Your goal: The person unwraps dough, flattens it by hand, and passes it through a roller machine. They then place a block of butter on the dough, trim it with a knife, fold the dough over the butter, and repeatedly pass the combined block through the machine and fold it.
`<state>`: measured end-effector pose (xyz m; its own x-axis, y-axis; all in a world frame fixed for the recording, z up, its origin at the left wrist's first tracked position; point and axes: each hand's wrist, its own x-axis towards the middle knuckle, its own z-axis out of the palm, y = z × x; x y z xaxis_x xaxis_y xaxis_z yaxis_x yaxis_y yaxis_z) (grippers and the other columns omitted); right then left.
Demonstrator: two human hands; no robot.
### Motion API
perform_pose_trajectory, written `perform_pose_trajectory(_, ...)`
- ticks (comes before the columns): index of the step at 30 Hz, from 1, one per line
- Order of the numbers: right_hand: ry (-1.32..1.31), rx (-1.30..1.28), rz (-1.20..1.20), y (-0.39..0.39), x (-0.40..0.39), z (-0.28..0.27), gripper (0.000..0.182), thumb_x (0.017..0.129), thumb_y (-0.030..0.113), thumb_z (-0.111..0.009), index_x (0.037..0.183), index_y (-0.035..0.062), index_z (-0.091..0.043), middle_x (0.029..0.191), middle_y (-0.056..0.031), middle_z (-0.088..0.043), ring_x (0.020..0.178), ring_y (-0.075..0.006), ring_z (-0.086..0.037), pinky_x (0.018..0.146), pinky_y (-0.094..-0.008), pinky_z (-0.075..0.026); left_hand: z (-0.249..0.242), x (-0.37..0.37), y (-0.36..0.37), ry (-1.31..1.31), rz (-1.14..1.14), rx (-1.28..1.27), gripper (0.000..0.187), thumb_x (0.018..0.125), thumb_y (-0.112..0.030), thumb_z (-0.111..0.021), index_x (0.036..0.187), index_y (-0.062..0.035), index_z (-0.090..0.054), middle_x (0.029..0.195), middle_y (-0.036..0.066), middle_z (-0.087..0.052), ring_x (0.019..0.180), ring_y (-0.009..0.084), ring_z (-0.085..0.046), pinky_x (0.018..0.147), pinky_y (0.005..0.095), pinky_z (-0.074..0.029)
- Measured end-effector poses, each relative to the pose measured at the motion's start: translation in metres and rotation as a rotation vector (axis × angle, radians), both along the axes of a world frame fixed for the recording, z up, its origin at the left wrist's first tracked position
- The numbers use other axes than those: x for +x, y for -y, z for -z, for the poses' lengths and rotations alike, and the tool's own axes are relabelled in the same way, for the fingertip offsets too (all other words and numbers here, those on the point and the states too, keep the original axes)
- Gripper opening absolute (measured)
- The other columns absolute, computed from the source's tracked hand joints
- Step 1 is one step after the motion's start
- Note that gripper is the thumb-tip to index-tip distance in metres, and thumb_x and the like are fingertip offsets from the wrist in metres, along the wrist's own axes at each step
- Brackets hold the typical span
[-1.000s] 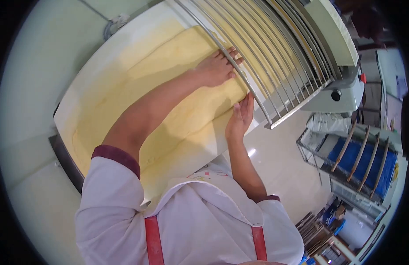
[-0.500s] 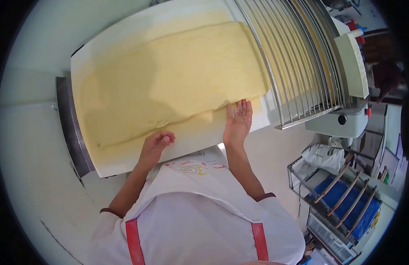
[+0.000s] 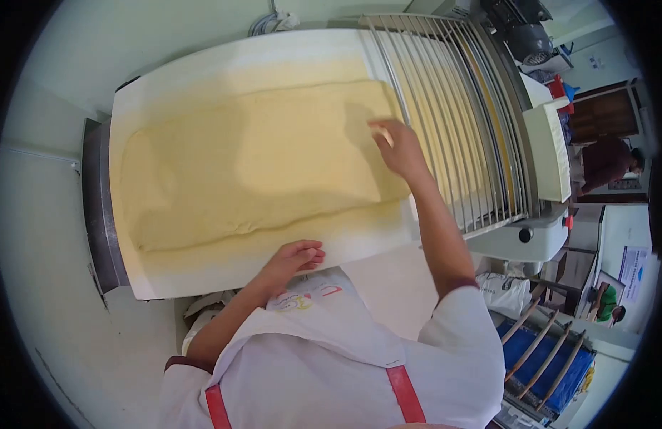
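A wide, flat sheet of pale yellow dough [image 3: 274, 150] lies on the dough sheeter's white belt [image 3: 202, 282], its near edge uneven and slightly raised. My right hand [image 3: 401, 149] is over the dough's right end, beside the metal guard, fingers pointing left and thumb apart, with nothing in it. It casts a shadow on the dough. Near the belt's front edge, below the dough, my left hand [image 3: 295, 261] is loosely curled with gaps between its fingers, and it holds nothing.
The metal bar guard [image 3: 445, 121] covers the belt on the right, by the sheeter's body [image 3: 520, 239] with a red knob. A rack with wooden rods [image 3: 549, 350] stands at lower right. Two people [image 3: 608, 166] are in the background on the right.
My right hand has left the dough's near edge and moved up over its right end. My left hand has shifted right, toward the belt's front edge. The camera view has tilted.
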<state>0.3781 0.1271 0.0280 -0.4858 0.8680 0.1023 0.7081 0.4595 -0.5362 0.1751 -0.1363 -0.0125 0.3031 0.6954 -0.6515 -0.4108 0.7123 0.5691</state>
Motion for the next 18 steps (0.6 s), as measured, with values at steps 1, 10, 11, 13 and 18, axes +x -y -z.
perform_pose_trajectory(1, 0.005, 0.114, -0.091, -0.037, -0.014, 0.006, 0.028, 0.089, 0.012, -0.06, 0.115, 0.0023, -0.062, 0.113, -0.0191, -0.063, 0.109, -0.0314, -0.06, 0.092, -0.0408, -0.047, 0.006, 0.013, -0.01, 0.08, -0.046, -0.049, 0.037, 0.099, -0.019, -0.051, 0.127, 0.0044, -0.051, 0.119, 0.016, -0.059, 0.112, 0.0235, -0.058, 0.101, 0.0354, -0.046)
perform_pose_trajectory(10, 0.18, 0.202, 0.089, -0.129, -0.048, 0.07, 0.023, 0.094, 0.015, -0.048, 0.107, -0.0027, -0.056, 0.106, -0.023, -0.054, 0.107, -0.0397, -0.051, 0.095, -0.0473, -0.041, 0.023, 0.054, -0.051, 0.385, -0.421, -0.036, 0.044, 0.098, -0.016, -0.052, 0.133, 0.0091, -0.041, 0.135, 0.022, -0.049, 0.126, 0.0281, -0.049, 0.109, 0.0382, -0.039)
perform_pose_trajectory(11, 0.164, 0.164, 0.108, -0.127, -0.047, 0.068, 0.025, 0.095, 0.017, -0.048, 0.108, -0.0031, -0.056, 0.107, -0.0232, -0.054, 0.108, -0.0396, -0.051, 0.096, -0.0481, -0.04, 0.024, 0.056, -0.05, 0.412, -0.448, -0.04, 0.044, 0.097, -0.015, -0.052, 0.133, 0.0093, -0.041, 0.136, 0.022, -0.048, 0.127, 0.0282, -0.049, 0.109, 0.0382, -0.039)
perform_pose_trajectory(13, 0.23, 0.285, 0.187, -0.121, -0.047, 0.072, 0.031, 0.097, 0.024, -0.046, 0.109, -0.0036, -0.055, 0.114, -0.0245, -0.054, 0.113, -0.0395, -0.05, 0.098, -0.0557, -0.036, 0.025, 0.06, -0.05, 0.408, -0.484, -0.025, 0.044, 0.097, -0.015, -0.052, 0.131, 0.0098, -0.042, 0.136, 0.022, -0.048, 0.127, 0.0284, -0.049, 0.11, 0.0385, -0.039)
perform_pose_trajectory(18, 0.391, 0.025, 0.333, -0.118, -0.057, 0.053, 0.041, 0.098, 0.032, -0.047, 0.118, -0.0029, -0.051, 0.126, -0.0242, -0.05, 0.12, -0.0418, -0.047, 0.103, -0.059, -0.03, 0.031, 0.064, -0.048, 0.396, -0.532, -0.021, 0.042, 0.096, -0.017, -0.054, 0.128, 0.0101, -0.046, 0.133, 0.023, -0.051, 0.125, 0.0286, -0.05, 0.109, 0.0388, -0.04)
